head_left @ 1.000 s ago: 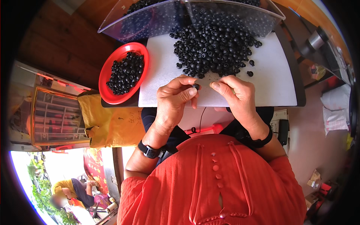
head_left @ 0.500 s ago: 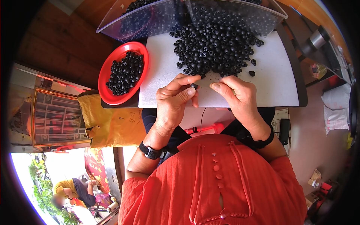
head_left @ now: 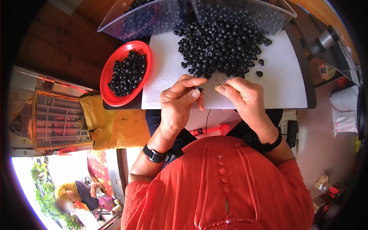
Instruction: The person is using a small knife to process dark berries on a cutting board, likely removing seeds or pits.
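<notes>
Between the thumb and fingers of my left hand point(head_left: 177, 97) is a small round black plastic piece point(head_left: 199, 88), mostly covered by the thumb. A short gap to the right, my right hand point(head_left: 247, 96) is closed in a pinch, thumb against forefinger; whatever it may hold is too small to make out. Both hands are over the near edge of a white foam-like sheet point(head_left: 285, 90). Just beyond them lies a heap of similar black knob-shaped pieces point(head_left: 216, 48), some showing a hollow end. On the left, a red oval plate point(head_left: 104, 82) carries more black pieces.
A clear plastic bin point(head_left: 168, 23) tips its black pieces onto the sheet at the back. Two loose pieces point(head_left: 259, 73) sit right of the heap. Beside the table hangs a yellow sack point(head_left: 111, 126). White bags point(head_left: 343, 111) are at right; a person point(head_left: 78, 195) sits in the lower-left doorway.
Both hands keep nearly the same pose. The black piece has turned slightly in my left fingers and shows less beside the thumb. The view has shifted a little.
</notes>
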`<state>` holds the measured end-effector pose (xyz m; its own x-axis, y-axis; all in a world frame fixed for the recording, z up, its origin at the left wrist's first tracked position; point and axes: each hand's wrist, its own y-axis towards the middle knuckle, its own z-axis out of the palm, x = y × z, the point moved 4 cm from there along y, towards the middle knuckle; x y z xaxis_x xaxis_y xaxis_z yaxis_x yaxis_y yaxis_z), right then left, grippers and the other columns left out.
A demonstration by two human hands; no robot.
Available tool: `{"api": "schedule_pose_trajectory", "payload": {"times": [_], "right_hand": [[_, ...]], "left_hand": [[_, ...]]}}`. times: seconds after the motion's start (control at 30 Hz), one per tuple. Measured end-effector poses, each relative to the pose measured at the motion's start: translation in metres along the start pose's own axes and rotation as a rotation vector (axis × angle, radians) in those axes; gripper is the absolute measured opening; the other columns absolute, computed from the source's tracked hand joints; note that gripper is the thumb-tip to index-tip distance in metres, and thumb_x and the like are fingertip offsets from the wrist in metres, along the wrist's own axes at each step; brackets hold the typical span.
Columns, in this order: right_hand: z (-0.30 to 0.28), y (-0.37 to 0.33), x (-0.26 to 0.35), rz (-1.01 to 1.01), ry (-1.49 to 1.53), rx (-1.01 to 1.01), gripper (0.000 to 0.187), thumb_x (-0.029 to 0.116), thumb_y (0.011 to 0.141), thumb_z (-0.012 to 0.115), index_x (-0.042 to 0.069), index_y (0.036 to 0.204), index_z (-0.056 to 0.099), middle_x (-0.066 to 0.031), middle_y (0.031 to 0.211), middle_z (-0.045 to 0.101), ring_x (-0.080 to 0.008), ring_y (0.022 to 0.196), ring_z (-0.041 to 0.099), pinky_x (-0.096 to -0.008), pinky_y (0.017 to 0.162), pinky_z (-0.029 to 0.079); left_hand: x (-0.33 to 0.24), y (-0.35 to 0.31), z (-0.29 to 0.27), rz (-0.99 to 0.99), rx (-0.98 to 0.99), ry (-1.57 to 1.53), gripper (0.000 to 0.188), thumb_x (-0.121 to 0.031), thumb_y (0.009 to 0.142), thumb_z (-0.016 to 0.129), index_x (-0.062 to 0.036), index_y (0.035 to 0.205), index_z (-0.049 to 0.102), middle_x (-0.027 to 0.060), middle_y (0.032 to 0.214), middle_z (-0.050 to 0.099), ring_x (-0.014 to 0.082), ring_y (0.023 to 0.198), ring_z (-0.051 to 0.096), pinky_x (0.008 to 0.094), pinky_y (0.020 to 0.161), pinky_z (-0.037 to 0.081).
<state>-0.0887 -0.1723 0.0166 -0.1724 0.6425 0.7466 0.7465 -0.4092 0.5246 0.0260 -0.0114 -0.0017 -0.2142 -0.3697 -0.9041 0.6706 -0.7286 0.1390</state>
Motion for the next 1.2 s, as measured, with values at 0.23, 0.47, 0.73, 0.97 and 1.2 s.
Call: {"api": "schedule_pose_trajectory", "payload": {"times": [0.23, 0.47, 0.73, 0.97, 1.2], "right_hand": [[0.001, 0.000, -0.001, -0.044, -0.079, 0.011, 0.025, 0.018, 0.090, 0.083, 0.003, 0.078, 0.066, -0.0093, 0.065, 0.062, -0.0241, 0.051, 0.059, -0.0372, 0.048, 0.044], [-0.002, -0.002, -0.001, -0.015, 0.025, -0.010, 0.021, 0.014, 0.091, 0.081, 0.002, 0.081, 0.068, -0.0089, 0.065, 0.062, -0.0187, 0.051, 0.056, -0.0339, 0.049, 0.043], [-0.002, -0.001, -0.001, 0.070, 0.055, -0.017, 0.019, 0.014, 0.093, 0.080, 0.002, 0.082, 0.070, -0.0071, 0.064, 0.062, -0.0158, 0.051, 0.055, -0.0324, 0.050, 0.043], [0.001, 0.001, 0.001, -0.008, -0.011, -0.037, 0.018, 0.013, 0.091, 0.080, 0.003, 0.081, 0.069, -0.0086, 0.065, 0.063, -0.0197, 0.052, 0.058, -0.0341, 0.050, 0.044], [-0.004, -0.006, 0.003, -0.070, 0.041, -0.003, 0.017, 0.009, 0.091, 0.080, 0.001, 0.081, 0.069, -0.0075, 0.068, 0.063, -0.0180, 0.055, 0.057, -0.0330, 0.051, 0.043]], "left_hand": [[-0.001, -0.001, 0.000, -0.005, -0.020, 0.008, 0.025, 0.010, 0.098, 0.060, 0.0058, 0.118, 0.074, 0.0109, 0.115, 0.063, 0.0175, 0.086, 0.065, 0.0293, 0.065, 0.059], [-0.001, -0.001, 0.001, -0.017, -0.022, -0.020, 0.025, 0.009, 0.099, 0.060, 0.0061, 0.119, 0.073, 0.0112, 0.113, 0.063, 0.0184, 0.087, 0.066, 0.0298, 0.065, 0.060], [0.000, 0.000, 0.000, -0.021, -0.009, -0.070, 0.026, 0.009, 0.102, 0.056, 0.0070, 0.123, 0.072, 0.0120, 0.113, 0.063, 0.0191, 0.092, 0.067, 0.0308, 0.067, 0.063], [-0.003, 0.000, -0.001, -0.009, -0.020, -0.041, 0.027, 0.010, 0.102, 0.056, 0.0067, 0.123, 0.072, 0.0110, 0.114, 0.062, 0.0188, 0.092, 0.067, 0.0304, 0.067, 0.062], [-0.011, -0.003, 0.003, -0.045, -0.022, 0.002, 0.026, 0.010, 0.101, 0.057, 0.0040, 0.121, 0.073, 0.0086, 0.113, 0.061, 0.0173, 0.086, 0.066, 0.0295, 0.068, 0.061]]}}
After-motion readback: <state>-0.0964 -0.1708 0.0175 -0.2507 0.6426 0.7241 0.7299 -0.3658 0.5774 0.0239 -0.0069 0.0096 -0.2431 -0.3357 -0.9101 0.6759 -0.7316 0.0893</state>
